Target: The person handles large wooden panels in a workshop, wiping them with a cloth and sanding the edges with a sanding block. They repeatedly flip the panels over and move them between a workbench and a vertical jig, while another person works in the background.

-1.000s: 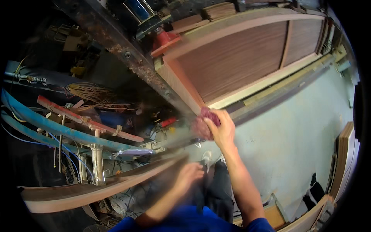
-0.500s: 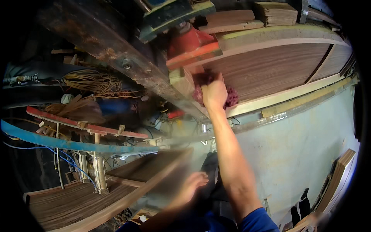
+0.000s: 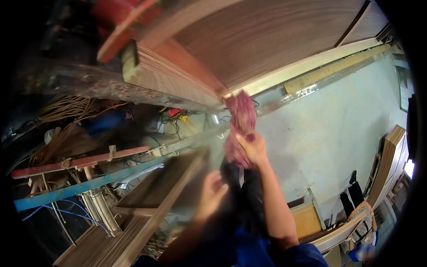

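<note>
My right hand (image 3: pixel 252 149) grips a crumpled maroon rag (image 3: pixel 240 115), which hangs over the fingers and reaches up to the lower corner of a wooden panel frame (image 3: pixel 275 44). The frame has a dark veneer field, a pale lower rail and a reddish left stile; a red clamp pad (image 3: pixel 118 26) sits at its upper left. Lower down, my left hand (image 3: pixel 211 193) is blurred, its fingers loosely bent and apart with nothing visible in them, near a second veneered panel (image 3: pixel 169 187) at lower left.
A rusty steel beam (image 3: pixel 84 82) runs left of the frame. Red and blue bars (image 3: pixel 58 189) with cylinders, hoses and coiled cables (image 3: pixel 66 109) fill the left. Leaning boards (image 3: pixel 384 164) stand at right, on the pale floor (image 3: pixel 320 138). My legs are below my hands.
My right hand has come down and back from inside the frame's corner with the rag. My view has shifted, so the frame sits higher. My left hand has risen slightly.
</note>
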Action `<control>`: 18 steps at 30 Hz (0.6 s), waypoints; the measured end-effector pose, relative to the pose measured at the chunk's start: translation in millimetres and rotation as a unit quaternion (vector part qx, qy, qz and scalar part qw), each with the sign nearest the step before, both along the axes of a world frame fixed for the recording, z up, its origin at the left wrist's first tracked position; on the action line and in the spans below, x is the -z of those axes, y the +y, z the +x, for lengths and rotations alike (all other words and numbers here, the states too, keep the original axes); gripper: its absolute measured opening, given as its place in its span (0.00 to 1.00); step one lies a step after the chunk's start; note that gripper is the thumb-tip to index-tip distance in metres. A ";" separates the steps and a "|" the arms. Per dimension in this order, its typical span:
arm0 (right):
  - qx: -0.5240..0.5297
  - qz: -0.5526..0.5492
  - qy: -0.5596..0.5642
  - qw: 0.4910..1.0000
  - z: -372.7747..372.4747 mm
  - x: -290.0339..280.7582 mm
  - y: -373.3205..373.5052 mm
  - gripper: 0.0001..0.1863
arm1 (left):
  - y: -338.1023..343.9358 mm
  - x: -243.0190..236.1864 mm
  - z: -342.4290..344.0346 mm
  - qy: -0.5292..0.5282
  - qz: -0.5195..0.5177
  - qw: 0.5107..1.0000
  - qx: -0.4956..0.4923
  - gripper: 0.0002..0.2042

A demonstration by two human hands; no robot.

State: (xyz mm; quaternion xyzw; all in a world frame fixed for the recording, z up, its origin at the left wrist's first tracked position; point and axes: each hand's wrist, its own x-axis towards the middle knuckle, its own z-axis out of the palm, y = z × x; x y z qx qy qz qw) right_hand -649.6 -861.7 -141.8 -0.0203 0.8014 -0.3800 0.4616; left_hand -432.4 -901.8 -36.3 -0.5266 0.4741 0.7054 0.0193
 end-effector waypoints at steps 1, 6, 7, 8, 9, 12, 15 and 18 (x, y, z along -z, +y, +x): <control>0.052 -0.010 -0.126 0.991 12.3 -4.7 23.9 0.25 | 0.3 13.9 -8.9 0.030 -0.002 1.000 0.002 0.28; 0.253 -0.026 -0.164 0.953 12.8 40.3 22.9 0.29 | -2.5 128.8 -58.9 0.045 0.074 0.996 0.029 0.32; 0.251 -0.035 -0.127 0.959 17.2 51.7 12.2 0.30 | -6.3 167.8 -60.2 -0.019 0.037 0.998 0.037 0.30; 0.245 -0.046 -0.089 0.964 26.1 68.5 0.1 0.30 | -13.6 201.4 -64.2 -0.081 -0.002 0.996 0.044 0.29; 0.243 -0.057 -0.052 0.967 26.3 87.9 -9.7 0.31 | -27.1 204.4 -81.7 -0.084 -0.008 0.996 0.042 0.29; 0.019 -0.074 0.115 0.990 -5.2 104.7 -26.6 0.35 | -45.0 180.2 -106.0 -0.093 -0.076 0.992 0.048 0.28; -0.070 0.073 0.268 0.958 -51.3 141.3 -54.4 0.35 | -18.1 212.1 -66.7 -0.063 -0.060 0.993 0.080 0.25; -0.107 0.102 0.274 0.950 -62.5 191.3 -85.7 0.33 | 1.7 216.9 -49.9 -0.021 0.094 0.994 -0.043 0.18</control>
